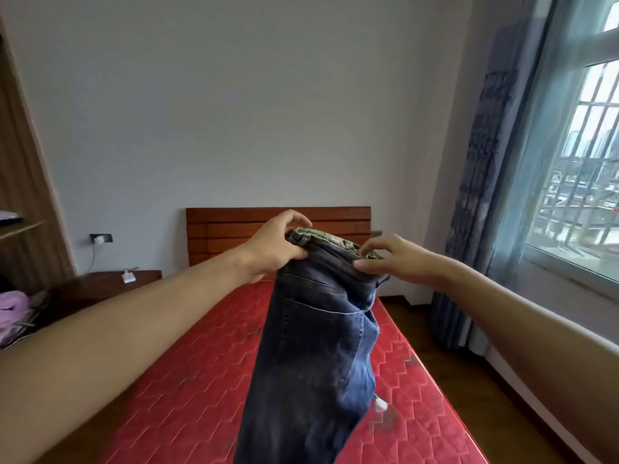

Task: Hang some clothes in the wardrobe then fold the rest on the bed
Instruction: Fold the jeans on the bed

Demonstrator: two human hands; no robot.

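Above the quilted red bed [187,380], left hand [274,247] and right hand [390,259] pinch denim jeans [318,346].

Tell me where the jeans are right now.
In the head view, the jeans hang mid-frame over the red mattress, gripped at the waistband by the left hand and the right hand, before the wooden headboard.

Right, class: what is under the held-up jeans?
The red mattress spreads below the jeans, which the left hand and right hand hold by the waistband. The part straight behind the denim is covered.
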